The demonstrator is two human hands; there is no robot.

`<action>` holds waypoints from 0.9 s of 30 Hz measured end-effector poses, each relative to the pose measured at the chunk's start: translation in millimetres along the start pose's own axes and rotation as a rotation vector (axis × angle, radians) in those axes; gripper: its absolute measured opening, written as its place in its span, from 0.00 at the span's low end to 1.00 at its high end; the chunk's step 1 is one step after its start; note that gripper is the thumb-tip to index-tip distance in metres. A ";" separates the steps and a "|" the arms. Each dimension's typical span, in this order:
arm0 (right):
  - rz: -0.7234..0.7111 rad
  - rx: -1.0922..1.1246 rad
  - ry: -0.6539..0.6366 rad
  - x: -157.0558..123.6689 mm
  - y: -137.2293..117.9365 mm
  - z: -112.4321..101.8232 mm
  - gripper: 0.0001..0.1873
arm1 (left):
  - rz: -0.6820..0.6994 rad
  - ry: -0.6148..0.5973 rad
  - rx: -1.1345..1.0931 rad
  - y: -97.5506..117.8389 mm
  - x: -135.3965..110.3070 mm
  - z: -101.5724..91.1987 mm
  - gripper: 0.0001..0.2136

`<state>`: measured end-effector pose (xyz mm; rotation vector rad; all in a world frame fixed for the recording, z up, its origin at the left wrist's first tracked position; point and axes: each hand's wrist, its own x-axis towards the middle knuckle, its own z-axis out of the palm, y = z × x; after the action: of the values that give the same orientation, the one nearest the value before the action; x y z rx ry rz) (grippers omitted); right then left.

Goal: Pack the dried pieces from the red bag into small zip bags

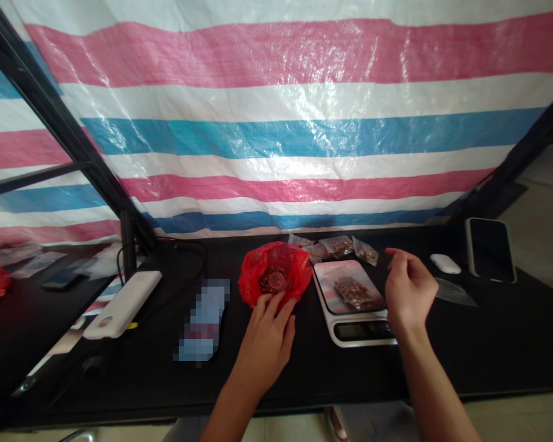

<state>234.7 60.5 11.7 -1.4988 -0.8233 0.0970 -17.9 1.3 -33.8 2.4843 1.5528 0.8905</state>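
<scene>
My left hand [268, 341] reaches to the front rim of a red plastic bag [251, 273], fingers stretched out and resting on its edge. Inside the bag are small brown pieces and a small clear cup [278, 282]. A white kitchen scale [338, 331] stands to the right, with a clear packet of brown pieces [352, 293] on its plate. Beside the scale's right edge my right hand [410, 291] is raised, fingers curled in and the index finger pointing left. Whatever may be within those fingers is hidden.
Several filled clear packets [338, 247] lie behind the scale. At right are a flat clear bag [456, 293], a white case [445, 264] and a dark-screened phone [491, 250]. A white power bank [124, 305] and a blurred-out item [205, 322] lie left. Striped sheeting [304, 135] hangs behind.
</scene>
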 end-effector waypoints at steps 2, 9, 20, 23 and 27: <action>0.023 0.037 0.042 1.2 2.1 0.9 0.17 | -0.023 0.031 -0.041 -0.3 1.2 -1.7 0.18; 0.016 0.062 -0.049 2.9 6.7 0.4 0.17 | 0.009 0.179 -0.063 7.5 -0.7 -11.7 0.18; -0.026 -0.095 -0.302 -2.8 -3.4 -5.7 0.21 | 0.172 0.306 -0.259 9.1 -6.3 -25.1 0.13; -0.048 -0.282 -0.413 -4.6 -8.0 -6.3 0.24 | 0.177 0.341 -0.269 8.4 -6.7 -26.1 0.13; -0.192 -0.396 -0.488 -9.9 -12.4 -5.3 0.22 | 0.162 0.379 -0.272 6.3 -7.1 -26.4 0.13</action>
<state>225.1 49.3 19.4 -1.7861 -1.4398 0.1679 -28.6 -13.7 -12.8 2.3650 1.2177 1.5587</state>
